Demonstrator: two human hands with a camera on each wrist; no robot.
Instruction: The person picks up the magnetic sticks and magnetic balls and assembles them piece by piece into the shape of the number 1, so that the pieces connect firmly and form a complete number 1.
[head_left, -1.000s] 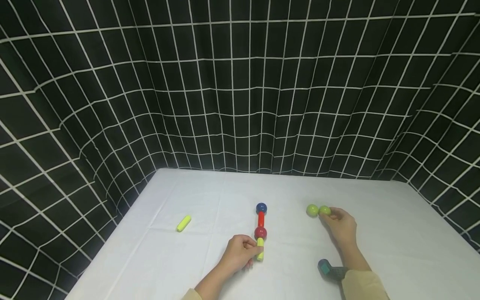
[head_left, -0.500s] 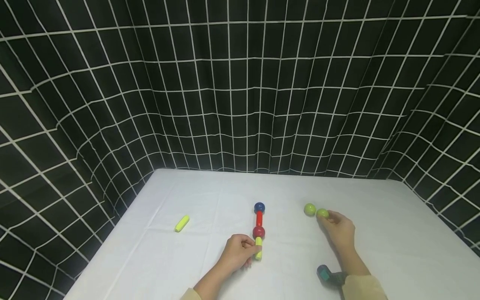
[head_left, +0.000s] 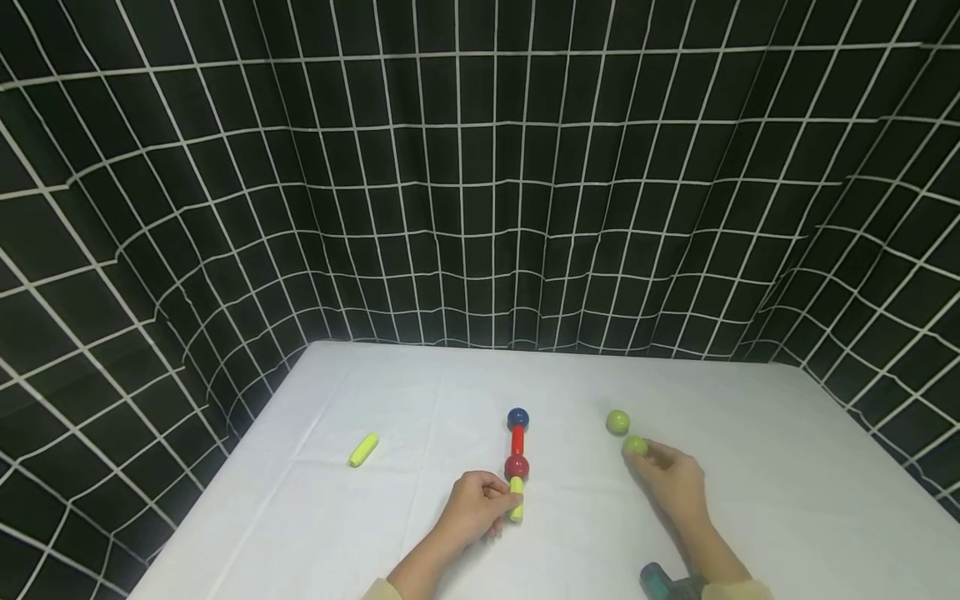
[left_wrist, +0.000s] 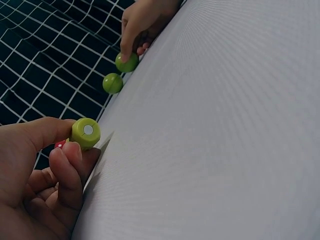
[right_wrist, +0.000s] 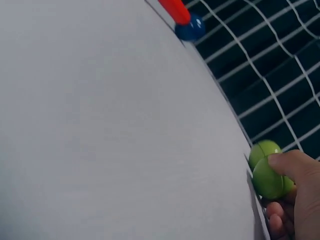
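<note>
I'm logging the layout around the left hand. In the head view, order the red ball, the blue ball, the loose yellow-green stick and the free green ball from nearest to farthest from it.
1. Red ball: just beyond the left hand, in the chain.
2. Blue ball: the chain's far end.
3 and 4. Loose yellow-green stick, off to the left, and free green ball, off to the right: too close to call.

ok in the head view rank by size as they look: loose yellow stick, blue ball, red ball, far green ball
1. loose yellow stick, the longest
2. red ball and blue ball, alike, no ranking
3. far green ball, only slightly smaller, so unsure
</note>
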